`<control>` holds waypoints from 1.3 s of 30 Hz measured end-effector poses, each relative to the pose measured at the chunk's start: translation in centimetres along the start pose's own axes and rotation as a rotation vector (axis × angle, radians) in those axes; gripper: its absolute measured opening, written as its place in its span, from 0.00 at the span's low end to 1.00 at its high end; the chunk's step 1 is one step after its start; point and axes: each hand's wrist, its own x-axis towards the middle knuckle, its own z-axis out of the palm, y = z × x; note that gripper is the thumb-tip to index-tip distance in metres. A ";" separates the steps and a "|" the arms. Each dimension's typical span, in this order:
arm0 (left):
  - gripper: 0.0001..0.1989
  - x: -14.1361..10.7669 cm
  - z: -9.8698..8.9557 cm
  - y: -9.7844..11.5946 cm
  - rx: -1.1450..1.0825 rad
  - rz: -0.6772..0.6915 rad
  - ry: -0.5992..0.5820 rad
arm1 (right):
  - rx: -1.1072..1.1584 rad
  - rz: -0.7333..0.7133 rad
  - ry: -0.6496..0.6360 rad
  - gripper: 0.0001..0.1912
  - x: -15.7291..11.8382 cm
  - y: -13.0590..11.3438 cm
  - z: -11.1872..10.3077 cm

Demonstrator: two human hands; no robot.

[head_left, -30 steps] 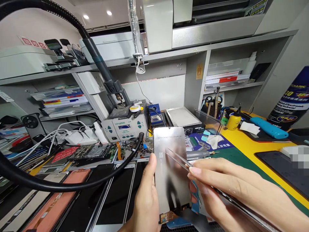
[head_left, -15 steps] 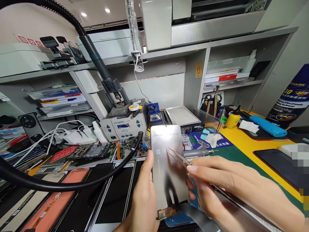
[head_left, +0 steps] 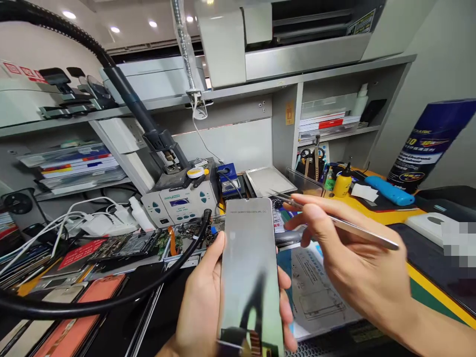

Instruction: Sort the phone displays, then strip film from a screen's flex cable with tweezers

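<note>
Phone screen [head_left: 249,258], silvery back facing up, sits gripped along both edges by a closed left hand [head_left: 203,292], thumb on one side, fingers wrapped around the other. Seconds ago tweezers [head_left: 349,232] pointed across its metal back; now the right hand [head_left: 353,248], pinching them between thumb and fingers, has swung up and right, leaving that surface uncovered. Whether their tips meet cannot be told. A black hose [head_left: 70,311] loops left of the hands, its end crowding the screen's upper corner, a possible snag. Beyond stands a control box [head_left: 182,201]; beneath the right hand lies a printed sheet [head_left: 316,297], with a dark phone [head_left: 424,250] farther right.
</note>
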 end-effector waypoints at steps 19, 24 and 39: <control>0.43 0.2 0.2 -0.4 0.019 -0.012 0.015 | 0.392 0.405 -0.396 0.11 0.4 -0.5 -0.3; 0.45 -0.4 0.4 -0.6 0.095 0.024 -0.029 | 0.625 0.582 -0.520 0.14 0.2 -0.8 -0.5; 0.31 -0.8 0.6 0.0 0.311 0.245 -0.067 | 0.737 0.484 -0.549 0.10 0.6 -0.8 -0.8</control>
